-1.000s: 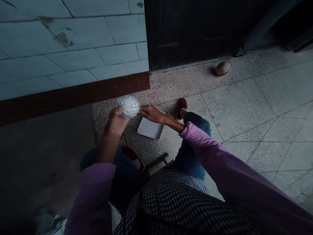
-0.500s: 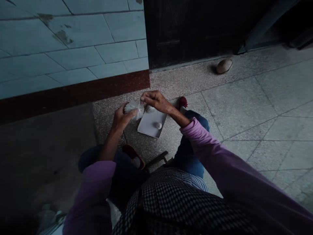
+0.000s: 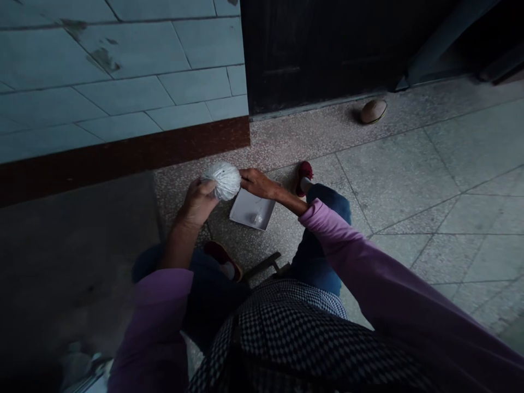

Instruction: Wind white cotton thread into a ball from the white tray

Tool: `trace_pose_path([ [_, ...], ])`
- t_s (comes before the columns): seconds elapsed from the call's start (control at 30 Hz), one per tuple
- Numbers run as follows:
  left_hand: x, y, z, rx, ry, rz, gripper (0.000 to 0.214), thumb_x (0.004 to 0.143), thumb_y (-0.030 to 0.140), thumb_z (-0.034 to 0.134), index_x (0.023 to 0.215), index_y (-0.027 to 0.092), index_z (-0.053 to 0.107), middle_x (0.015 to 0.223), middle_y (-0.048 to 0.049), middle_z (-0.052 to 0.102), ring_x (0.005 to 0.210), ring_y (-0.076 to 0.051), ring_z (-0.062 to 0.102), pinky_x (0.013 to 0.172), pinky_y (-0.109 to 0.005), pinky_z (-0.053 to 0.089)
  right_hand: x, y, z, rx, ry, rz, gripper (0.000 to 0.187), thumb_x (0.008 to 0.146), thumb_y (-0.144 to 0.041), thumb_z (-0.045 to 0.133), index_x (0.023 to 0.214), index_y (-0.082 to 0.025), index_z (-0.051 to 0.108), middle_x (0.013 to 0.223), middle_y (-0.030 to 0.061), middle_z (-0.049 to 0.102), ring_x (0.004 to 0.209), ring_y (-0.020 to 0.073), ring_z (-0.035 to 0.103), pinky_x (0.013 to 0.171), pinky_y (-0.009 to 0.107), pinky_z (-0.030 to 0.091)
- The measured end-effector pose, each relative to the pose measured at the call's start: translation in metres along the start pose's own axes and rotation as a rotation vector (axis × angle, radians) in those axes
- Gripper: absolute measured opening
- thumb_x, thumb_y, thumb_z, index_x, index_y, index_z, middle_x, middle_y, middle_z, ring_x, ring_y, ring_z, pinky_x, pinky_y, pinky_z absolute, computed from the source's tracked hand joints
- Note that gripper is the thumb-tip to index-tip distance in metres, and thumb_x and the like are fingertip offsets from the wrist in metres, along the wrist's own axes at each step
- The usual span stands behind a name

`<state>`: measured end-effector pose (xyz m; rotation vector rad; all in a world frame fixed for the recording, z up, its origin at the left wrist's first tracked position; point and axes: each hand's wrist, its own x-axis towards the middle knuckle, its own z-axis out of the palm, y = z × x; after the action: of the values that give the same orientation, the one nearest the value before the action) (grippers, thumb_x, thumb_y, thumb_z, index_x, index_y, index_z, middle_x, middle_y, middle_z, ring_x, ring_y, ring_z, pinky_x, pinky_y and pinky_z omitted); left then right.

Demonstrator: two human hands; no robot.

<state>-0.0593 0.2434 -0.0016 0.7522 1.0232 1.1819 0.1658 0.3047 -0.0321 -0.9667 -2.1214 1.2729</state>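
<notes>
White yarn ball [image 3: 223, 181] is in the grip of the left hand [image 3: 197, 203], near the shallow tray [image 3: 242, 210]. The right hand [image 3: 258, 183] is just beside it; the dim view cannot confirm whether its grip pinches a strand. Slackening the left hold could drop the ball.

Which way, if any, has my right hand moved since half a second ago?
Yes: your right hand has moved slightly down the picture, farther from the right end of the reddish-brown baseboard.
</notes>
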Motion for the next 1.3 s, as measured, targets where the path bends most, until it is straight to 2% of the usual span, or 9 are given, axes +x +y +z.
trace_pose_path([
  [0.13, 0.006, 0.002, -0.005, -0.037, 0.099, 0.12, 0.063, 0.061, 0.057, 0.115, 0.104, 0.027, 0.08, 0.095, -0.0078, 0.082, 0.128, -0.044, 0.088, 0.109, -0.054, 0.077, -0.009, -0.018, 0.014, 0.039, -0.119, 0.07, 0.043, 0.131, -0.017, 0.07, 0.088, -0.022, 0.062, 0.089, 0.002, 0.067, 0.092, 0.0213, 0.064, 0.094, 0.033, 0.05],
  [0.27, 0.016, -0.005, -0.017, 0.094, 0.228, 0.198, 0.073, 0.059, 0.056, 0.118, 0.114, 0.026, 0.08, 0.105, -0.0042, 0.085, 0.114, -0.032, 0.083, 0.102, -0.043, 0.07, -0.015, -0.038, 0.011, 0.166, -0.255, 0.033, 0.043, 0.134, -0.03, 0.074, 0.091, -0.021, 0.07, 0.091, 0.0035, 0.073, 0.093, 0.021, 0.065, 0.092, 0.033, 0.052],
  [0.4, 0.023, -0.012, -0.027, 0.372, 0.311, 0.207, 0.087, 0.048, 0.046, 0.125, 0.12, 0.024, 0.083, 0.114, -0.0032, 0.085, 0.111, -0.03, 0.08, 0.098, -0.039, 0.064, -0.016, -0.045, -0.006, 0.267, -0.204, -0.013, 0.044, 0.136, -0.043, 0.072, 0.1, -0.019, 0.076, 0.095, 0.0034, 0.074, 0.093, 0.0204, 0.065, 0.091, 0.032, 0.052],
  [0.5, 0.024, -0.016, -0.027, 0.454, 0.246, 0.149, 0.087, 0.048, 0.04, 0.125, 0.124, 0.023, 0.086, 0.115, -0.0051, 0.085, 0.114, -0.034, 0.08, 0.102, -0.043, 0.065, -0.015, -0.045, -0.024, 0.279, -0.044, 0.047, 0.046, 0.137, -0.05, 0.076, 0.101, -0.02, 0.078, 0.094, 0.0035, 0.073, 0.091, 0.0207, 0.062, 0.088, 0.033, 0.05],
  [0.6, 0.018, -0.017, -0.02, 0.388, 0.131, 0.077, 0.08, 0.056, 0.045, 0.122, 0.126, 0.025, 0.089, 0.114, -0.0071, 0.086, 0.114, -0.036, 0.081, 0.103, -0.043, 0.066, -0.013, -0.044, -0.038, 0.261, 0.081, 0.092, 0.051, 0.136, -0.051, 0.08, 0.096, -0.02, 0.075, 0.091, 0.0024, 0.07, 0.09, 0.0197, 0.059, 0.086, 0.032, 0.048],
  [0.83, 0.0, -0.003, -0.002, 0.24, -0.142, -0.056, 0.076, 0.05, 0.045, 0.124, 0.117, 0.025, 0.095, 0.108, -0.0083, 0.09, 0.102, -0.034, 0.084, 0.09, -0.04, 0.072, -0.008, -0.038, -0.034, 0.254, 0.136, 0.105, 0.049, 0.137, -0.027, 0.073, 0.09, -0.022, 0.065, 0.085, -0.0021, 0.059, 0.087, 0.0173, 0.051, 0.087, 0.032, 0.045],
  [0.93, -0.005, 0.002, -0.001, 0.112, -0.139, -0.042, 0.081, 0.048, 0.045, 0.125, 0.12, 0.026, 0.095, 0.113, -0.0093, 0.092, 0.107, -0.037, 0.088, 0.093, -0.044, 0.076, -0.004, -0.029, -0.022, 0.292, 0.15, 0.155, 0.046, 0.137, -0.026, 0.072, 0.092, -0.023, 0.062, 0.087, -0.0025, 0.058, 0.089, 0.0179, 0.05, 0.086, 0.031, 0.045],
  [1.07, -0.007, 0.002, -0.004, 0.031, -0.137, -0.051, 0.077, 0.057, 0.055, 0.124, 0.121, 0.023, 0.095, 0.115, -0.0146, 0.094, 0.116, -0.045, 0.093, 0.101, -0.053, 0.08, 0.005, -0.011, -0.008, 0.33, 0.154, 0.125, 0.049, 0.137, -0.037, 0.07, 0.091, -0.024, 0.058, 0.085, -0.0039, 0.053, 0.087, 0.0185, 0.049, 0.085, 0.03, 0.045],
  [1.3, 0.0, -0.001, -0.007, -0.034, -0.124, 0.035, 0.075, 0.063, 0.056, 0.125, 0.12, 0.024, 0.09, 0.109, -0.0112, 0.093, 0.122, -0.042, 0.094, 0.111, -0.052, 0.08, 0.01, 0.011, 0.009, 0.173, 0.082, 0.066, 0.046, 0.132, -0.029, 0.065, 0.087, -0.022, 0.059, 0.088, -0.0009, 0.059, 0.09, 0.0193, 0.056, 0.089, 0.031, 0.045],
])
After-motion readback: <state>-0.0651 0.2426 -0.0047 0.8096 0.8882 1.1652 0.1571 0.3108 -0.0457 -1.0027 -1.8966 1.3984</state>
